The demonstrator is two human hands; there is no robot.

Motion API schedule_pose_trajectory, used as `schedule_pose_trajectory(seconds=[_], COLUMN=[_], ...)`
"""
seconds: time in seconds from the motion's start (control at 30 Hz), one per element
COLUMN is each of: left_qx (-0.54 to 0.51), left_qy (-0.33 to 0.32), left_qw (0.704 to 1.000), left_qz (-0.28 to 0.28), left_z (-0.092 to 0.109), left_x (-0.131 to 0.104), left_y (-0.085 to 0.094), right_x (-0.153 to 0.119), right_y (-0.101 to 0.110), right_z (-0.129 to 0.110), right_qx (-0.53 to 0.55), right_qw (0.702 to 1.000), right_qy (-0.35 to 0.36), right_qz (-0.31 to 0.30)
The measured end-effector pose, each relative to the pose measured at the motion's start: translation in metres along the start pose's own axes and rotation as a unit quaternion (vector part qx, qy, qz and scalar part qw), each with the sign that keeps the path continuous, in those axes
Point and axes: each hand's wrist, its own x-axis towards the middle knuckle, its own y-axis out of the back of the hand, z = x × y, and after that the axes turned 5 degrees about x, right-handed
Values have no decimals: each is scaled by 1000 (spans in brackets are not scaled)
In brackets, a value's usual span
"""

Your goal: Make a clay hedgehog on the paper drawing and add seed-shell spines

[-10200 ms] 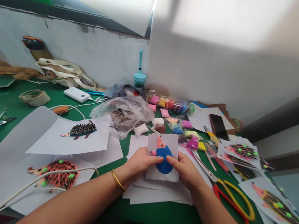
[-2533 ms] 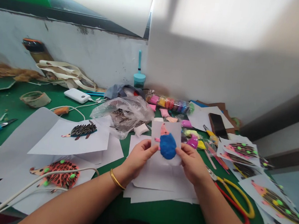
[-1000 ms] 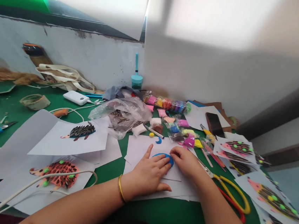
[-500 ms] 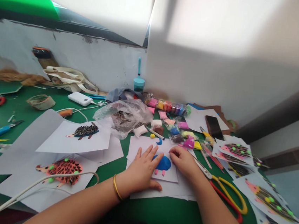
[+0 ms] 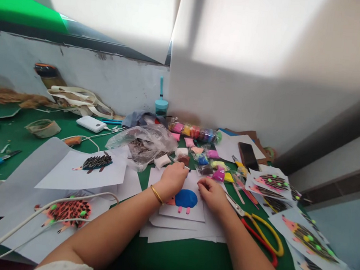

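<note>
In front of me a sheet of white paper bears a blue modelling-clay body with pink feet and an orange-pink head partly behind my left wrist. My left hand reaches over the sheet's top, its fingers curled down at a white marker with a dark end. Whatever lies under those fingers is hidden. Thumb and forefinger pressed together, my right hand rests at the sheet's right edge. I cannot make out anything between them.
Bagged clay pieces and a plastic bag of seeds lie behind the sheet. Scissors are beside my right forearm. Finished hedgehog pictures lie right; another hedgehog picture lies left. A white cable crosses the left side.
My left hand has lifted off the sheet and moved up to the marker, uncovering more of the blue body. My right hand stays at the sheet's right edge. The view has shifted slightly.
</note>
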Motion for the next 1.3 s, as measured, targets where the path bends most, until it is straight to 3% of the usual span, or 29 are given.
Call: schedule_pose_trajectory(seconds=[0.17,0.3,0.4,0.53,0.67,0.77,0.87,1.0,1.07,1.3], left_qx=[-32,-71,-153,-335,-432,-501,-561,-634,-626,-454], left_qy=[-1,43,76,75,94,118,120,116,108,80], left_qw=[999,996,983,931,886,839,791,727,733,856], left_qz=[17,39,65,124,141,176,215,235,242,236], left_z=[-3,-5,-7,-9,-13,-16,-13,-5,-2,-3], left_x=[1,1,-1,-11,-23,-31,-36,-42,-46,-52], left_y=[1,9,14,17,16,15,13,13,12,12], right_x=[4,25,52,80,84,70,45,13,3,-3], right_y=[16,34,33,18,11,14,12,-1,-9,-17], right_z=[-13,-29,-32,-26,-28,-41,-52,-48,-41,-31], right_qx=[-40,-219,-322,-372,-370,-311,-232,-179,-169,-175], right_qw=[996,969,940,920,911,927,953,950,947,941], right_qy=[27,41,10,-8,50,114,148,240,256,281], right_qz=[74,108,115,122,173,176,123,92,100,72])
